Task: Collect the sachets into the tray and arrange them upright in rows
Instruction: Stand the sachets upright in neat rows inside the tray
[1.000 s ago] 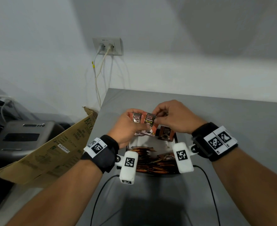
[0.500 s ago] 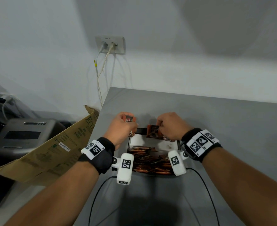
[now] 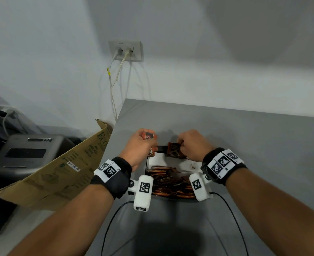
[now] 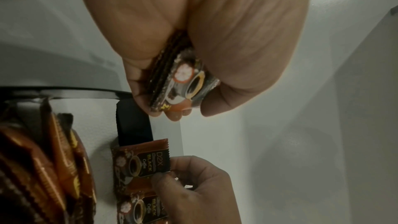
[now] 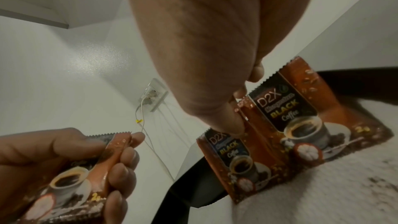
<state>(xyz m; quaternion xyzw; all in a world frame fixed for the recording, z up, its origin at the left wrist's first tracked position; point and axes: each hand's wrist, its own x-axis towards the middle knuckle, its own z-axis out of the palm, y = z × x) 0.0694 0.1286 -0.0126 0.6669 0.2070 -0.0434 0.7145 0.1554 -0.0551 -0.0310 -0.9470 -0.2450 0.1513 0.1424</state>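
Note:
A black tray (image 3: 161, 148) with a white lining stands on the grey table between my wrists. Several brown coffee sachets (image 3: 171, 183) stand packed in its near half. My left hand (image 3: 148, 143) is just left of the tray's far corner and grips a small stack of sachets (image 3: 148, 136), also seen in the left wrist view (image 4: 181, 77). My right hand (image 3: 180, 145) pinches the top edge of a sachet (image 3: 173, 149) standing against the tray's far wall (image 5: 297, 113). Another sachet (image 5: 232, 156) stands beside it.
A cardboard box flap (image 3: 60, 172) leans off the table's left edge, with a grey machine (image 3: 26, 154) behind it. A wall socket (image 3: 125, 50) with white cables is above the table's far corner. Black cables (image 3: 232, 215) run from my wrists toward me.
Both hands came down and apart. The right hand carried a sachet from the left hand's stack down to the tray's far wall. The left hand keeps the rest.

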